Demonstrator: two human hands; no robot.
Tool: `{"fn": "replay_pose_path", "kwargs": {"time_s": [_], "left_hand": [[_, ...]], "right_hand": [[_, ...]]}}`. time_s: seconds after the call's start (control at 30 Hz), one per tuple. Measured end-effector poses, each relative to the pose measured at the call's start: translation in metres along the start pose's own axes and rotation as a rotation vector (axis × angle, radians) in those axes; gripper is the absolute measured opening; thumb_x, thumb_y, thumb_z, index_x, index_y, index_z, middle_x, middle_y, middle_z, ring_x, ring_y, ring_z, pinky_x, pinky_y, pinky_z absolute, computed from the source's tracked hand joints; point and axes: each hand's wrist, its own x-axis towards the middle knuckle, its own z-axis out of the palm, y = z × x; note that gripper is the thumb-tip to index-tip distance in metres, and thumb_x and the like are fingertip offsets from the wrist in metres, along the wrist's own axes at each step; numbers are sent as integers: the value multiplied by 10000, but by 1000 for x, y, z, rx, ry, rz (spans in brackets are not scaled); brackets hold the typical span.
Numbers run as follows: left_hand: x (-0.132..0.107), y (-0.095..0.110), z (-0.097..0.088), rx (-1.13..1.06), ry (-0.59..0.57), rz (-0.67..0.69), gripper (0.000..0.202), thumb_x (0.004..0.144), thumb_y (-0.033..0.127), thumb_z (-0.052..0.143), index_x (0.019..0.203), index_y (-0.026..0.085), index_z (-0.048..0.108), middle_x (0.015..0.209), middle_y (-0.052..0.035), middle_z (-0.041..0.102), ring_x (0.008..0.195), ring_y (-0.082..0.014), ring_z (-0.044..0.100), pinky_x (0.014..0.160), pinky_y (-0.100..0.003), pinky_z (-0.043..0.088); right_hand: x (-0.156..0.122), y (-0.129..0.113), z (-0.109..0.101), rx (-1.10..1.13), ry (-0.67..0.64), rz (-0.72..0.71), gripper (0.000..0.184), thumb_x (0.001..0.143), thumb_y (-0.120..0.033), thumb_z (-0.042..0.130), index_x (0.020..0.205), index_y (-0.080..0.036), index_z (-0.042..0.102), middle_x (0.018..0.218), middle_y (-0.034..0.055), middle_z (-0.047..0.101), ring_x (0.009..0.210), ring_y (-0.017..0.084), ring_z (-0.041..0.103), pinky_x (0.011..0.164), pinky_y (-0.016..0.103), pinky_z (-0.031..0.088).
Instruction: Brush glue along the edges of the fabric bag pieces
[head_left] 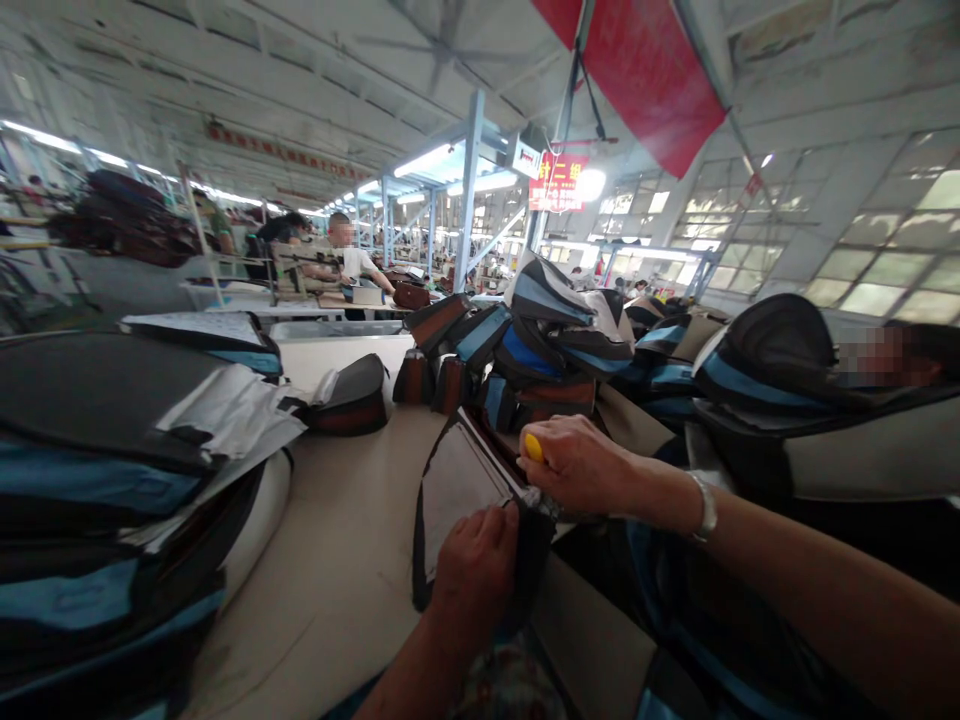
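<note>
Before me on the table stands a half-sewn bag piece (461,475), dark at the rim and pale on its inner face. My left hand (480,555) is closed on its near edge, fingers bent over the pale face. A yellow handle (533,447) pokes out of my closed right hand (577,462), just above the piece's upper right edge. The working end of that tool is hidden, so its kind does not show. White strips run along the piece between my two hands.
Stacked grey and blue bag pieces (97,420) fill the left side. More bag pieces (555,320) are heaped behind and to the right on the pale tabletop (322,560). A person (360,265) works at a far table; another person's head (922,355) shows at the right edge.
</note>
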Motion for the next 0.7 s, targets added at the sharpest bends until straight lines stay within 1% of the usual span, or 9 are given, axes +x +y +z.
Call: {"fn": "replay_pose_path", "kwargs": {"time_s": [0.07, 0.2, 0.27, 0.33, 0.4, 0.5, 0.6, 0.67, 0.7], "left_hand": [[0, -5, -3, -13, 41, -15, 273, 893, 71, 457, 1136, 126, 569, 838, -60, 615, 710, -209, 578, 627, -335, 478], [-6, -28, -12, -103, 90, -66, 207, 933, 144, 484, 1108, 175, 588, 825, -39, 620, 706, -175, 584, 638, -287, 472], [-14, -46, -17, -169, 122, -142, 174, 947, 181, 497, 1092, 193, 592, 859, -36, 629, 732, -153, 598, 662, -256, 478], [-26, -62, -21, -174, 147, -230, 155, 947, 221, 520, 1082, 206, 595, 908, -43, 638, 799, -156, 612, 725, -257, 492], [-43, -71, -25, -105, 164, -322, 168, 925, 284, 571, 1073, 207, 593, 953, -60, 636, 874, -187, 618, 785, -296, 501], [-74, -67, -31, -39, 172, -543, 158, 902, 337, 603, 958, 196, 559, 881, -36, 607, 761, -166, 621, 674, -268, 499], [-103, -47, -40, -113, 143, -694, 133, 931, 296, 543, 841, 207, 501, 793, 0, 570, 655, -128, 607, 592, -231, 482], [-116, -32, -47, -207, 141, -656, 107, 948, 281, 478, 968, 197, 540, 931, -51, 611, 841, -160, 649, 724, -267, 533], [-119, -26, -49, -252, 135, -608, 196, 947, 298, 466, 1086, 183, 542, 1044, -92, 613, 968, -188, 641, 806, -304, 544]], "right_hand": [[0, 1, 2, 83, 89, 26, 117, 888, -204, 555, 774, -178, 545, 687, 0, 585, 615, 134, 530, 623, 250, 356], [2, 12, 6, 136, 134, 43, 125, 888, -229, 559, 773, -182, 573, 691, 2, 603, 618, 140, 551, 625, 254, 381], [2, 18, 7, 169, 285, 129, 153, 899, -264, 554, 774, -184, 591, 724, 19, 626, 653, 160, 576, 651, 269, 408], [-3, 19, 9, 357, 445, 255, 189, 919, -333, 556, 805, -190, 603, 715, 16, 627, 630, 161, 577, 617, 263, 429], [-11, 13, 13, 613, 494, 372, 225, 913, -400, 587, 823, -194, 600, 650, -4, 598, 556, 150, 550, 534, 246, 424], [-28, -2, 25, 806, 520, 479, 256, 878, -436, 649, 839, -186, 611, 592, -22, 552, 512, 138, 516, 471, 227, 396], [-44, -13, 39, 878, 633, 531, 266, 852, -436, 690, 858, -177, 630, 608, -16, 534, 536, 136, 506, 500, 231, 413], [-52, -18, 47, 945, 688, 559, 270, 833, -435, 712, 860, -177, 635, 620, -11, 532, 554, 143, 511, 531, 246, 443], [-55, -20, 50, 967, 698, 571, 275, 822, -438, 722, 851, -177, 639, 623, -6, 533, 561, 148, 516, 538, 254, 454]]}}
